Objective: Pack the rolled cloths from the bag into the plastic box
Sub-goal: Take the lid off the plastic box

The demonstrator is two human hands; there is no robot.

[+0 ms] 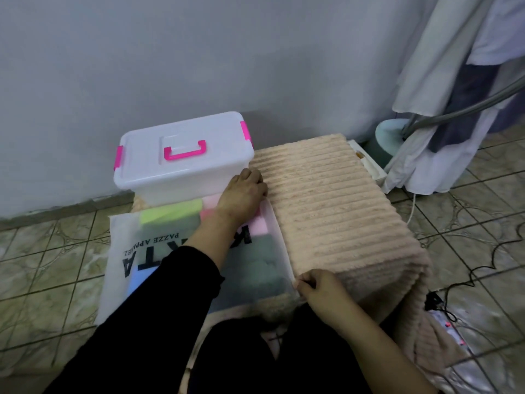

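Rolled cloths (170, 213) still inside the translucent bag (119, 265): a lime-green one and pink ones near its far end, a grey-green mass and a pale blue patch toward the near end, all seen only through the film. Bag lying flat along the left edge of the ribbed beige blanket (335, 211), partly hanging off over the tiled floor (42, 251), black lettering upside down from here. Plastic box (181, 160) at the blanket's far left corner, just beyond the bag, lid on and pink clips (118, 157) apparently down, pink handle flat.

Left hand (244, 193) at the bag's far right corner, fingers curled down onto its edge beside the box; whether pinching the film or merely pressing, cannot tell. Right hand (318, 285) at the near right corner, thumb and fingers pinching the bag's edge.

Judged stage: opening or straightening the bag, nothing packed yet.

Risks from here: lifting by one long edge could tip the bag leftward and spill rolls onto the floor, loosening them; slippery film could escape the pinch; the lidded box would leave any first roll with nowhere to go.
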